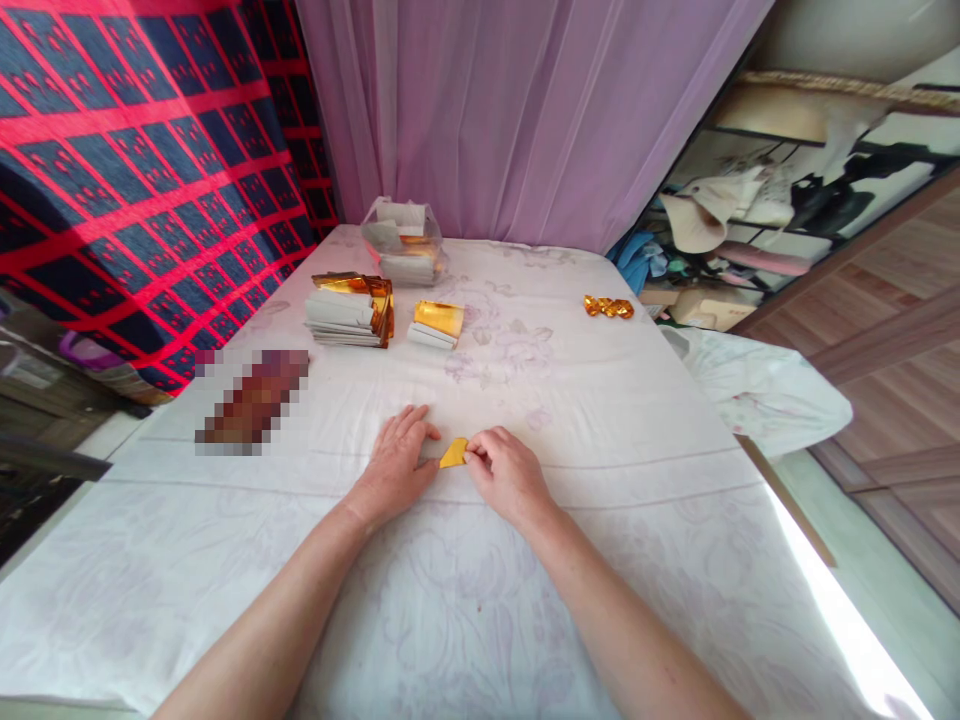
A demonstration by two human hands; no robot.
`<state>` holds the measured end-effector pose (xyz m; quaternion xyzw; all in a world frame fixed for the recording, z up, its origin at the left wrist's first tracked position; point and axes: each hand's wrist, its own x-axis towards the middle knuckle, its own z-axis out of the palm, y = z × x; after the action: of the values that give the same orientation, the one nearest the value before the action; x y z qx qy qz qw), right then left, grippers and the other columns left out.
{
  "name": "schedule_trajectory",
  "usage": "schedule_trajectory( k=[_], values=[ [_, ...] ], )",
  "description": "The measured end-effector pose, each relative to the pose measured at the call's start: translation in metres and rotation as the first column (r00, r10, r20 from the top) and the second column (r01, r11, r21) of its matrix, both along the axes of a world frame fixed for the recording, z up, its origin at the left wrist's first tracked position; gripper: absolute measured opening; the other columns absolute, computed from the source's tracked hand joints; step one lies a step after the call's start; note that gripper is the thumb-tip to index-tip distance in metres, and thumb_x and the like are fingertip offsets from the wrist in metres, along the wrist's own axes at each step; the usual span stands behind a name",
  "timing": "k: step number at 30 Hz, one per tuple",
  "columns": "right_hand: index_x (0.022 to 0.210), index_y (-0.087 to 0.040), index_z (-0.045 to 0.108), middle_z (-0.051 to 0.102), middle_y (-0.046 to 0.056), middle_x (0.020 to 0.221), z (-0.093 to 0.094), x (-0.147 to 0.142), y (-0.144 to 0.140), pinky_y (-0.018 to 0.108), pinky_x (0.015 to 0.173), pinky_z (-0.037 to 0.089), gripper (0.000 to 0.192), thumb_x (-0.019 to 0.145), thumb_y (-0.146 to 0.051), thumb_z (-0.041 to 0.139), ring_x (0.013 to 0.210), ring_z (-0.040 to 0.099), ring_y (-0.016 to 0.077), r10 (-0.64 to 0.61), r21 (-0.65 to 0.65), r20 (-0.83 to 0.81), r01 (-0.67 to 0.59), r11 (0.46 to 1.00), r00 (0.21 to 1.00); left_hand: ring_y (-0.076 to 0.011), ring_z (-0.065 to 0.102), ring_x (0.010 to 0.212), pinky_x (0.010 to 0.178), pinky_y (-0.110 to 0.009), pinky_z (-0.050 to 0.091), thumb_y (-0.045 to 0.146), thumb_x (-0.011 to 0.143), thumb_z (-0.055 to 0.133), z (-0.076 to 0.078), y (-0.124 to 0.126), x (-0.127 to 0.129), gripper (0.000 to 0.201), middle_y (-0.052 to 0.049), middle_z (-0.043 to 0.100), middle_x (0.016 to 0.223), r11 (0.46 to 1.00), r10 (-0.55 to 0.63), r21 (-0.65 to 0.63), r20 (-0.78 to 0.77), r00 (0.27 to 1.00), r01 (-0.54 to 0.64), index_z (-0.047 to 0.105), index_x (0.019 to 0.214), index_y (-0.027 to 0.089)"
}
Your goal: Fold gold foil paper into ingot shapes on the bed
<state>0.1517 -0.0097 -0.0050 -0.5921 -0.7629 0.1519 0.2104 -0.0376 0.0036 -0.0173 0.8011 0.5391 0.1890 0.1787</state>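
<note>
Head view showed both hands on the gold foil paper (454,453) at the counter (600,520): left hand (397,462) flat (pressing one edge), right hand (504,472) pinching it, fold unfinished; folded gold pieces (609,307) lay apart, foil stacks (352,308) remained.

A bed (600,560) in a white flowered sheet carries stacked gold papers (349,310), a plastic bag (403,240), folded gold pieces (608,307).
</note>
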Motion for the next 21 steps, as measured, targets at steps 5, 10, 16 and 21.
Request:
schedule_trajectory(
  k=[5,10,16,21],
  values=[
    [0.083,-0.021,0.061,0.065,0.006,0.084,0.019,-0.017,0.006,0.030,0.065,0.043,0.027,0.080,-0.048,0.064,0.076,0.062,0.0200,-0.084,-0.102,0.240,0.111,0.989,0.967,-0.0309,0.034,0.140,0.111,-0.053,0.033,0.020,0.077,0.057,-0.008,0.001,-0.002,0.027,-0.013,0.045,0.145,0.998,0.025,0.059,0.023,0.999,-0.026,0.053,0.104,0.020],
    [0.087,-0.021,0.062,0.066,0.008,0.087,0.021,-0.024,0.009,0.032,0.066,0.044,0.029,0.079,-0.049,0.062,0.079,0.064,0.0220,-0.121,-0.126,0.278,0.161,0.979,0.953,-0.0305,0.035,0.139,0.110,-0.053,0.034,0.019,0.077,0.057,-0.010,0.000,-0.002,0.030,-0.014,0.044,0.145,0.996,0.032,0.081,0.022,0.999,-0.034,0.052,0.106,0.020],
    [0.083,-0.021,0.064,0.068,0.007,0.085,0.016,-0.021,0.014,0.030,0.062,0.041,0.020,0.088,-0.036,0.051,0.074,0.064,0.0199,-0.135,-0.115,0.296,0.176,0.978,0.946,-0.0322,0.034,0.139,0.111,-0.053,0.033,0.017,0.075,0.058,-0.008,0.000,0.001,0.032,-0.015,0.044,0.146,0.998,0.045,0.049,-0.010,0.999,-0.045,0.053,0.107,0.019],
    [0.078,-0.021,0.065,0.070,0.006,0.082,0.015,-0.019,0.020,0.029,0.060,0.039,0.022,0.088,-0.035,0.051,0.073,0.064,0.0199,-0.151,-0.100,0.313,0.191,0.977,0.938,-0.0320,0.034,0.140,0.111,-0.053,0.033,0.014,0.074,0.057,-0.005,-0.001,0.002,0.034,-0.014,0.045,0.145,0.998,0.049,0.048,-0.005,0.999,-0.049,0.054,0.107,0.019]
  ],
)
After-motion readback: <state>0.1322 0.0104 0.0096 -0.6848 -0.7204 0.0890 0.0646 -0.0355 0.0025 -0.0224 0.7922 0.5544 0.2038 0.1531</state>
